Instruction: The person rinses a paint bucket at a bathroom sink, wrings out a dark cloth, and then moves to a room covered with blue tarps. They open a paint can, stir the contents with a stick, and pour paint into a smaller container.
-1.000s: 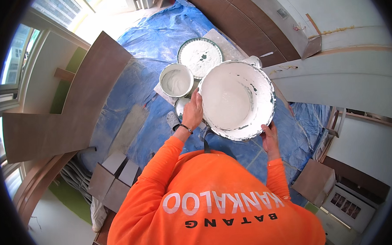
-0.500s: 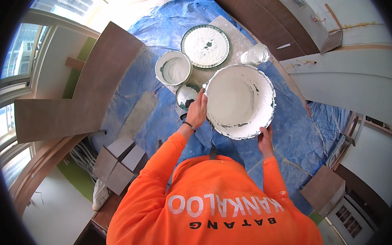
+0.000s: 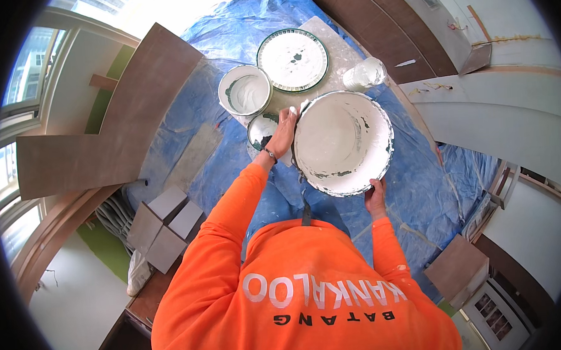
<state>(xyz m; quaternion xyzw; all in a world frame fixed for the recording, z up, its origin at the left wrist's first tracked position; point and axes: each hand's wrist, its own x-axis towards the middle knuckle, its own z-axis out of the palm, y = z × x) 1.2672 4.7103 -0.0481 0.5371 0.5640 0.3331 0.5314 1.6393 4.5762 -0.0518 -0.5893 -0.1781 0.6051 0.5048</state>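
Observation:
Between my hands is a large white bucket, its open mouth toward me and its inner wall smeared with white paint or plaster. Dark green patches show on its rim. My left hand grips its left side near the rim, a bracelet on the wrist. Low on the right, my right hand is closed on the rim, its other fingers partly hidden under the bucket. Just left of the bucket sits a smaller smeared container, partly covered by my left hand.
Beyond stand a white-coated bucket, a round lid covered in white and a whitish cylindrical container. A creased blue tarp covers the floor. Brown panels lean at left; boxy brown pieces lie below them.
My left hand has shifted slightly up along the bucket's rim side. The bucket has tilted or turned a little between my hands, and the view has moved slightly.

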